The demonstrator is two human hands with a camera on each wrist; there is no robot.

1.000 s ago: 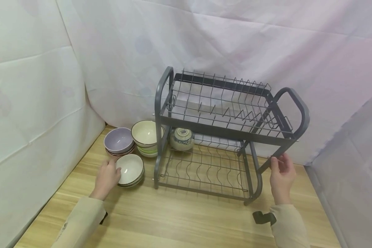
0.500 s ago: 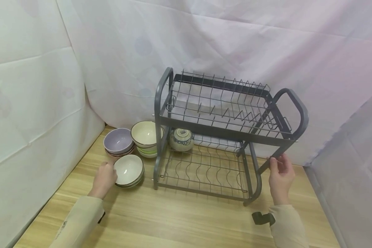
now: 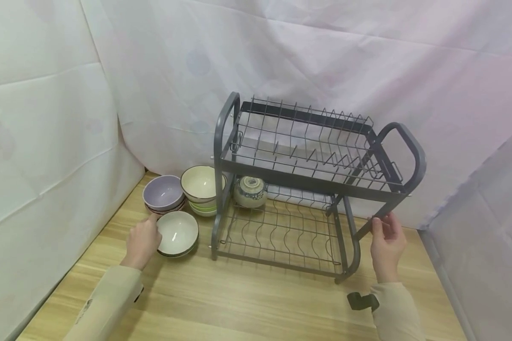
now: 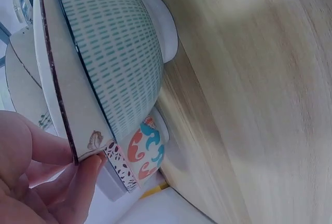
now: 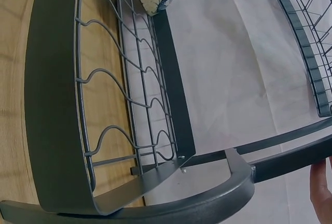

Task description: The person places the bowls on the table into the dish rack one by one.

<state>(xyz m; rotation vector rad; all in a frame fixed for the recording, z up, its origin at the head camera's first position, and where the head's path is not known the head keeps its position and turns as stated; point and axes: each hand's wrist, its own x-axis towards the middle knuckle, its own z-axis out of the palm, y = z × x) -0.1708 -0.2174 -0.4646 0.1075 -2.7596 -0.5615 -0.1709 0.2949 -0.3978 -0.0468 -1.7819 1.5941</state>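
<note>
Nested in a green-patterned bowl [image 4: 111, 42], the white bowl [image 3: 178, 232] lies right of the left hand [image 3: 142, 240], which pinches its rim. The right hand [image 3: 387, 241] touches the rack [image 3: 290, 178]; we cannot judge its partly hidden grip.

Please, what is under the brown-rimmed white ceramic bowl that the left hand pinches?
Beneath the white bowl is a round, teal-dashed ceramic bowl. Its inside is covered, so anything deeper between them is hidden.
</note>
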